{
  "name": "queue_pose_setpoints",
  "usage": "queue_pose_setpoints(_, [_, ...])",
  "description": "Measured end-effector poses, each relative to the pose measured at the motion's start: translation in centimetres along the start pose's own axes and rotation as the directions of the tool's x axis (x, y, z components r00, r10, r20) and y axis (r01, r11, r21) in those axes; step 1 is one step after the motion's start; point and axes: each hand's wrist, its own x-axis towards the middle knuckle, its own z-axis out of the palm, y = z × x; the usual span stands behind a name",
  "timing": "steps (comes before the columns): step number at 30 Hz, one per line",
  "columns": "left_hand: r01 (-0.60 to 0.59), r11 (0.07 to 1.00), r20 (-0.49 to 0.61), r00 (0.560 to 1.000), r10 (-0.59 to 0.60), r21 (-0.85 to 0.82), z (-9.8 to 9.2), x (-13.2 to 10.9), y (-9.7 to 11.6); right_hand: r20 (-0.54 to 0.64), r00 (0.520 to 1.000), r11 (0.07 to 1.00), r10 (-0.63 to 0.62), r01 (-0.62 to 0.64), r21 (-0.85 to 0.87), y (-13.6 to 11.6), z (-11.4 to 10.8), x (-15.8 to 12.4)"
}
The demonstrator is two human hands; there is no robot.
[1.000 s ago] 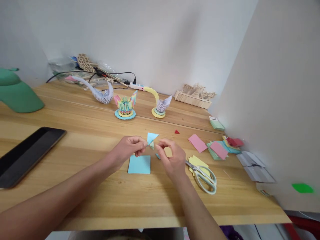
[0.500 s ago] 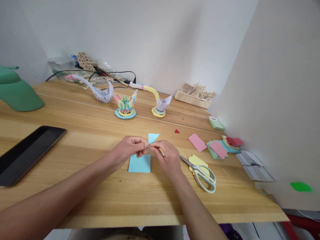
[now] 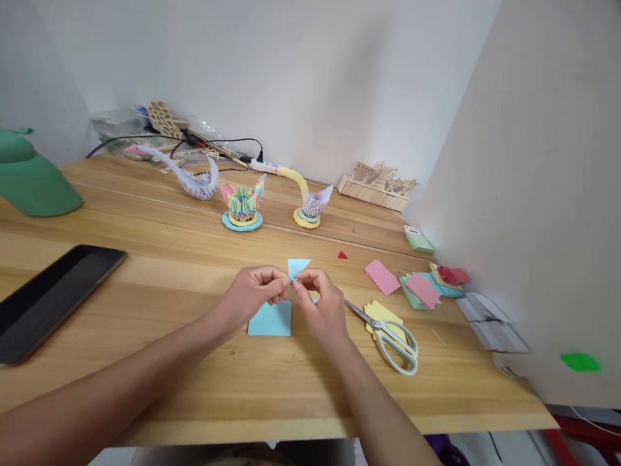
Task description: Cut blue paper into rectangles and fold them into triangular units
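Note:
Both hands meet over the table, fingertips almost touching. My left hand (image 3: 259, 289) is closed in a pinch on a small folded piece of light blue paper (image 3: 293, 279), mostly covered by the fingers. From the other side, my right hand (image 3: 321, 303) pinches the same piece between thumb and forefinger. Just beyond the fingertips shows a light blue paper corner (image 3: 297, 265); whether it joins the pinched piece I cannot tell. A light blue paper square (image 3: 270, 319) lies flat below my left hand. Scissors (image 3: 388, 333) rest on yellow paper slips (image 3: 382, 313) right of my right hand.
Pink paper (image 3: 381, 277), more coloured stacks (image 3: 423, 290) and a small red triangle (image 3: 343, 255) lie to the right. Folded-paper swans (image 3: 196, 184) (image 3: 315, 202) and a multicoloured paper model (image 3: 243, 206) stand behind. A phone (image 3: 61, 301) and green cap (image 3: 39, 181) are left.
My right hand's fingers have curled and shifted slightly around the small blue paper. My left hand stays nearly in place, and the whole view slides a little.

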Motion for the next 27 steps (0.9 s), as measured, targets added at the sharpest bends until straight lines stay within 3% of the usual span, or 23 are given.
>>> queue_pose_setpoints(4, [-0.01, 1.0, 0.011, 1.0, 0.01, -0.015, 0.2, 0.0, -0.4, -0.048, 0.997, 0.995, 0.066, -0.062, 0.081, 0.2, 0.3, 0.1])
queue_pose_setpoints(12, [0.121, 0.987, 0.278, 0.957, -0.087, -0.106, -1.1, 0.2, -0.5, -0.069, 0.986, 0.956, 0.151, -0.128, 0.264, 0.2, -1.8, 0.9])
queue_pose_setpoints(17, [0.144, 0.99, 0.378, 0.917, -0.129, -0.012, -1.5, 0.3, -0.4, 0.109, 0.986, 0.967, 0.127, -0.148, 0.21, 0.3, -2.4, 1.1])
queue_pose_setpoints(19, [0.144, 0.989, 0.357, 0.926, -0.126, -0.022, -1.6, 0.4, -0.4, 0.139, 0.979, 0.968, 0.148, -0.172, 0.182, 0.4, -2.2, 1.0])
queue_pose_setpoints(23, [0.111, 0.988, 0.251, 0.965, -0.082, -0.103, -1.6, 0.6, -0.4, 0.08, 0.973, 0.944, 0.217, -0.23, 0.237, 0.6, -1.5, 0.9])
queue_pose_setpoints(27, [-0.041, 0.996, 0.102, 0.994, 0.049, -0.079, -1.2, 0.6, -0.5, 0.04, 0.962, 0.901, 0.27, -0.268, 0.341, 0.6, -1.0, 1.0])
